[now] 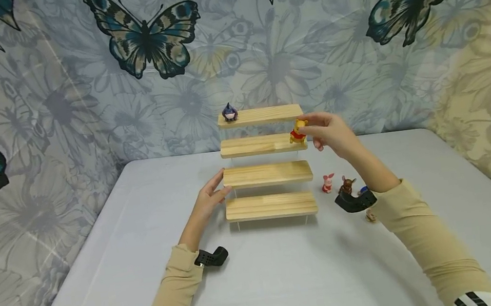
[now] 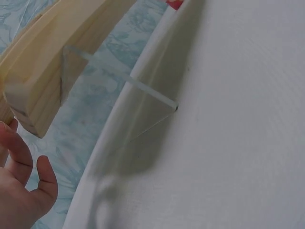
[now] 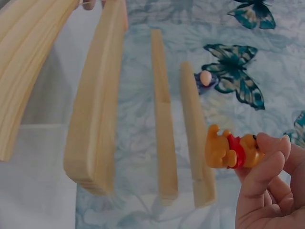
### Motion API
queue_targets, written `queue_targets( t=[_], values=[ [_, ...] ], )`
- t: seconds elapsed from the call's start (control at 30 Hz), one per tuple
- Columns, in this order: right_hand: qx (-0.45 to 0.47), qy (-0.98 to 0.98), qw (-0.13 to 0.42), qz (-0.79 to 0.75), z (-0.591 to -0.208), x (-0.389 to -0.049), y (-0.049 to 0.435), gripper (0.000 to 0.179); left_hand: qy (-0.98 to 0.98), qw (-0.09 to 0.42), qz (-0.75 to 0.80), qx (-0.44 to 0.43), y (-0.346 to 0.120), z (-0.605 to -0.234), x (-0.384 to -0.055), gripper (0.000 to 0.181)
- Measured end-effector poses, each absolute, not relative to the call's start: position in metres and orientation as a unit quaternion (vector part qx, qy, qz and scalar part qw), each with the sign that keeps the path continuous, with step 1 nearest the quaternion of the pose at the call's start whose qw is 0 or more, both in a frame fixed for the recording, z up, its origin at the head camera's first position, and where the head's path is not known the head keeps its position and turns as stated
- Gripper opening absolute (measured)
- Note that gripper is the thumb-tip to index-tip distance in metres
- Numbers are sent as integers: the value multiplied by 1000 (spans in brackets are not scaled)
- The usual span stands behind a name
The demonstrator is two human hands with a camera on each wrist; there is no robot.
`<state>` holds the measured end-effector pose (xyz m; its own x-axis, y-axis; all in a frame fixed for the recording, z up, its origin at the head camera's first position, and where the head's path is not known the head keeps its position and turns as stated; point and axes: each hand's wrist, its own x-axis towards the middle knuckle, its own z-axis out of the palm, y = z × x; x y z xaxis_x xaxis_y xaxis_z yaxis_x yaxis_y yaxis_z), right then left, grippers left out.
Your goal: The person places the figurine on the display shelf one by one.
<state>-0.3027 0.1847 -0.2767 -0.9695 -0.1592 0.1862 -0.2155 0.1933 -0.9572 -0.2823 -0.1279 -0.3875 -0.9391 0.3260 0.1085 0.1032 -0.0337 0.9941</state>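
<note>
A yellow toy bear figurine point(image 3: 231, 150) in a red shirt is pinched between the thumb and fingers of my right hand point(image 1: 329, 134). In the head view it overlaps the right end of the second-highest plank of a four-step wooden display stand point(image 1: 267, 175); in the right wrist view it is beside the top plank's end. My left hand point(image 1: 207, 199) is at the stand's left side, fingertips touching the end of a middle plank, thumb held apart in the left wrist view. On the top plank's left end sits a dark purple-blue figurine point(image 1: 230, 112).
Right of the stand, a pink figurine point(image 1: 327, 183) and a brown figurine point(image 1: 346, 184) stand on the white table point(image 1: 263, 285). Other small figurines there are partly hidden by my right wrist. Clear legs hold up the planks. A butterfly-printed cloth point(image 1: 271, 67) hangs behind.
</note>
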Motion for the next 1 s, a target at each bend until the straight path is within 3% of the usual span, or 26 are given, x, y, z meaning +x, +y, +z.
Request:
queue_targets(
  t=[0.33,0.7,1.0],
  values=[
    [122,-795,24,594,-258,-319,182,44,684,62,713,139,-124,-410,-297,59],
    [126,-801,-1,585,-256,-331,166,45,649,73,748,119,-127,-409,-298,59],
    [150,-773,32,616,-254,-332,153,42,650,60,746,133,-127,-412,-299,55]
  ],
)
